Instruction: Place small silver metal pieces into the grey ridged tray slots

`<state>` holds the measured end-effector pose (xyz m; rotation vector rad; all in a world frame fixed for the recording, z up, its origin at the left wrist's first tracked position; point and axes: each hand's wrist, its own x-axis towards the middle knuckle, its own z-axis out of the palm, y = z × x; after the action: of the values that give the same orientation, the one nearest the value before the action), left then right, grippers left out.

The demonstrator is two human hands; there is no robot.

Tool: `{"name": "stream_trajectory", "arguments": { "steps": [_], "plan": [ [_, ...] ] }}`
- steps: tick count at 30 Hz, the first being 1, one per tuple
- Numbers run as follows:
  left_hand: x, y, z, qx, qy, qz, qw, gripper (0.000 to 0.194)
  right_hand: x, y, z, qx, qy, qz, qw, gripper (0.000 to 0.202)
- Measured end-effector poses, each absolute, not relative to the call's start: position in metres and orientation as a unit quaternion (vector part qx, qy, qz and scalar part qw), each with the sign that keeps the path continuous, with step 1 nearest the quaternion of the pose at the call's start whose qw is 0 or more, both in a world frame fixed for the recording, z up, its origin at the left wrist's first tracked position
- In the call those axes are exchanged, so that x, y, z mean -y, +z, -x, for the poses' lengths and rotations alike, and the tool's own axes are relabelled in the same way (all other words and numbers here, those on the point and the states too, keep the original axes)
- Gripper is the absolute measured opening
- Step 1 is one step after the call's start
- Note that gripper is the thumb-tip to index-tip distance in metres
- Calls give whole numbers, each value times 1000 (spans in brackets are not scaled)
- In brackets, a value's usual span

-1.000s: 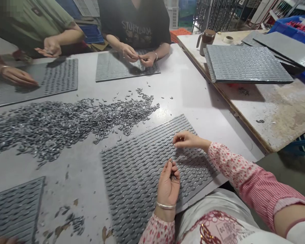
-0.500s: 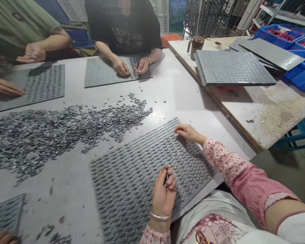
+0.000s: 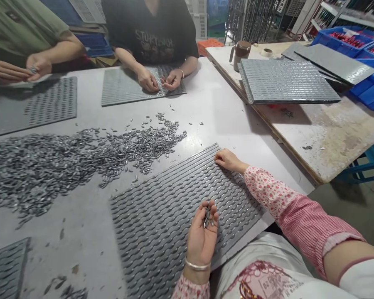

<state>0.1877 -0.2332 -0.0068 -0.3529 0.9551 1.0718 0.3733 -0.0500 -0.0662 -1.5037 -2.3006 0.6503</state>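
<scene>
A wide heap of small metal pieces (image 3: pixel 65 160) covers the left half of the grey surface (image 3: pixel 224 116), thinning out to scattered strays toward its right end. Each piece is slim, pointed at both ends like a seed, dull silver with a slight shine.

Just right of the heap lies a dark grey tray (image 3: pixel 171 211), set at a slant, its top ribbed with wavy rows of narrow slots; whether pieces already sit in the slots is hard to tell.

The left hand (image 3: pixel 202 236) rests on the near edge of the tray, palm up and fingers curled into a loose cup around a small bunch of the metal pieces (image 3: pixel 207 216), whose tips stick up between thumb and fingers. A silver bracelet (image 3: pixel 197 265) circles that wrist.

The right hand (image 3: pixel 229 160) lies at the tray's far right corner, fingers drawn together with the tips pressed down on the ribbed top; whether they pinch a piece cannot be told. Its sleeve (image 3: pixel 286 203) is pink with a small flower print.

Farther right, on a second, worn surface (image 3: pixel 333 137), lies a stack of similar trays (image 3: pixel 286 81).
</scene>
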Motion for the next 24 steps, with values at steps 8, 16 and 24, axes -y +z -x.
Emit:
{"name": "stream_trajectory", "arguments": {
  "steps": [8, 16, 24],
  "plan": [
    [232, -3, -191, -416, 498, 192, 736, 21, 49, -68, -375, 814, 216, 517, 153, 8],
    [237, -3, -190, -418, 504, 175, 735, 24, 45, -66, -377, 825, 214, 505, 134, 9],
    [233, -4, -191, -432, 496, 179, 732, 22, 42, -64, -379, 838, 217, 491, 96, 8]
  ]
}}
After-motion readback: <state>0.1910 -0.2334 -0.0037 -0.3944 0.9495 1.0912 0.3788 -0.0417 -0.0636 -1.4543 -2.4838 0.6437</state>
